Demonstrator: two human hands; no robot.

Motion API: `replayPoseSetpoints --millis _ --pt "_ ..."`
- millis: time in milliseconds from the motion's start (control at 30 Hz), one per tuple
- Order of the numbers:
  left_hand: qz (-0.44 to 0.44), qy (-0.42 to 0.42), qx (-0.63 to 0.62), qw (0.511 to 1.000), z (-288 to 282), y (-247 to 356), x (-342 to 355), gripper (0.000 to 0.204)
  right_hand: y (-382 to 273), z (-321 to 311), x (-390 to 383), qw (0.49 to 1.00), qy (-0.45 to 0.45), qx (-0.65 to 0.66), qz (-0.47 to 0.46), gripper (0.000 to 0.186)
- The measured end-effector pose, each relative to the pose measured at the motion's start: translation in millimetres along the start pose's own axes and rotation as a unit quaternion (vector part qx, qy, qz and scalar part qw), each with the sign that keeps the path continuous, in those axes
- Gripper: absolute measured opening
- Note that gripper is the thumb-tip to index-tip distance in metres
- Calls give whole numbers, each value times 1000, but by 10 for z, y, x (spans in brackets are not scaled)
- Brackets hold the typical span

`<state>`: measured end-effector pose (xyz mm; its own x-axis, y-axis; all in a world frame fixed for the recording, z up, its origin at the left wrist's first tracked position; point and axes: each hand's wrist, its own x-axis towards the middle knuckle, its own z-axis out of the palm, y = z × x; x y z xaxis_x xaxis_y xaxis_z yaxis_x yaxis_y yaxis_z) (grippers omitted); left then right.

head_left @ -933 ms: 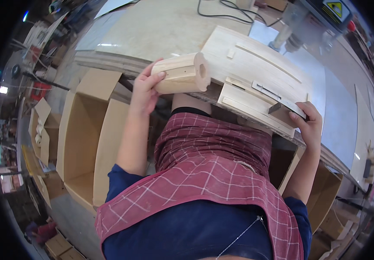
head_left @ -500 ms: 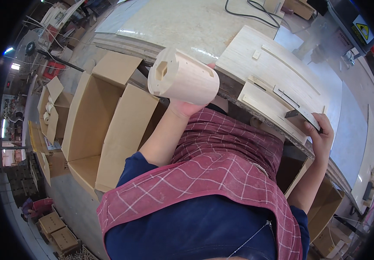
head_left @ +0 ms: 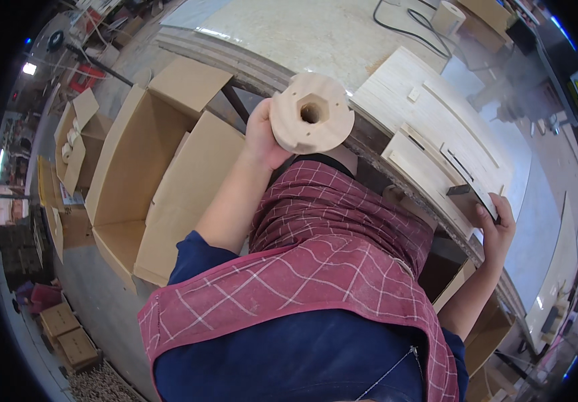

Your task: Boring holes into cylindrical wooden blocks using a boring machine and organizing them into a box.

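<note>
My left hand (head_left: pixel 266 139) is wrapped round the side of a pale wooden cylinder (head_left: pixel 333 107), held up in front of the table edge. Its end face is turned up at me and shows a hexagonal recess with a round hole in the middle, plus a few small holes. At the right, the fingers of my right hand (head_left: pixel 497 224) close on a dark rectangular plate (head_left: pixel 470 202), whose exact kind I cannot make out. That plate stands at the near edge of a pale wooden board (head_left: pixel 396 97) with strips on it.
An open cardboard box (head_left: pixel 123 157) stands left of me, and a smaller box (head_left: pixel 80 151) with pale rolls lies beyond it. On the table (head_left: pixel 289 40) are a black cable (head_left: pixel 430 28) and a pale cylinder (head_left: pixel 447 19). A dark machine (head_left: pixel 557 60) stands at the far right.
The cylinder has moved right and turned, so its end face now points up at me instead of to the left. My right hand keeps its grip on the dark plate.
</note>
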<state>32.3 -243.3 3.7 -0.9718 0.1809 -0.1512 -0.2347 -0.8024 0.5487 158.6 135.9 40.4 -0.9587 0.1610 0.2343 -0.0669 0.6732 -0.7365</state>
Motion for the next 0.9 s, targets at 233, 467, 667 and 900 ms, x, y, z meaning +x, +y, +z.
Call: replayPoseSetpoints --millis 233,467,667,900 --pt "-3 186 118 975 -452 524 -87 25 49 -59 19 1000 5 -15 10 22" --pt "64 313 186 929 -774 1133 -521 27 -19 -183 58 994 -41 -81 58 23" --pt "143 344 356 857 -1318 1871 -1111 49 -188 -297 143 984 -103 -112 96 25" --pt "83 518 318 789 -2396 2376 -2089 50 -646 -232 279 948 -139 -258 126 40"
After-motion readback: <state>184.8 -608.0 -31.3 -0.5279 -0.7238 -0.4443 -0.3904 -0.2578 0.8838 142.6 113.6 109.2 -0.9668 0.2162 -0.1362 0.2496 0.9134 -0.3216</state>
